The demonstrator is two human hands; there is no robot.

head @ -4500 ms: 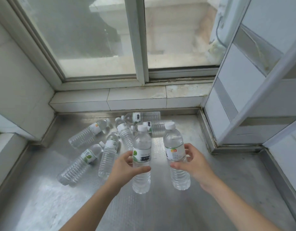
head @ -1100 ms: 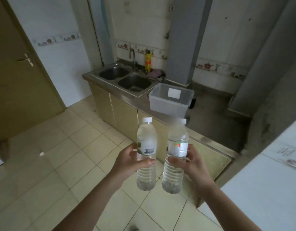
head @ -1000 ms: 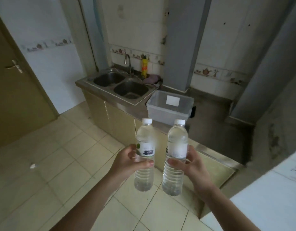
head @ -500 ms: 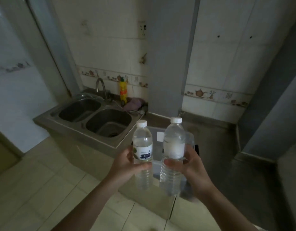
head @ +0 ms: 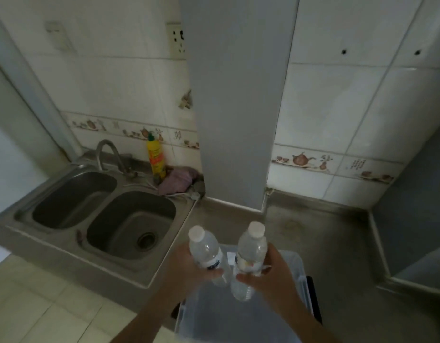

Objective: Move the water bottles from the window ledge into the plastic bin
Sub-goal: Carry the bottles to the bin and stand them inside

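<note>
I hold two clear water bottles with white caps, side by side, over the open translucent plastic bin point(head: 302, 283) on the steel counter. My left hand point(head: 189, 268) grips the left bottle point(head: 205, 248) around its label; the bottle leans left. My right hand point(head: 271, 273) grips the right bottle point(head: 251, 251), which is nearly upright. Both bottle bases hang just inside the bin's rim line. The bin's inside looks empty where I can see it; my arms cover part of it. The window ledge is out of view.
A double steel sink point(head: 102, 219) with a tap point(head: 107, 154) lies left of the bin. A yellow detergent bottle point(head: 155, 157) and a purple cloth point(head: 179, 180) sit behind it. A grey pillar point(head: 236, 107) rises behind the bin. Tiled floor lies at lower left.
I have walked up to the counter, so the bin is now directly under my hands. Both bottles have come down toward the bin opening; the left one has tilted.
</note>
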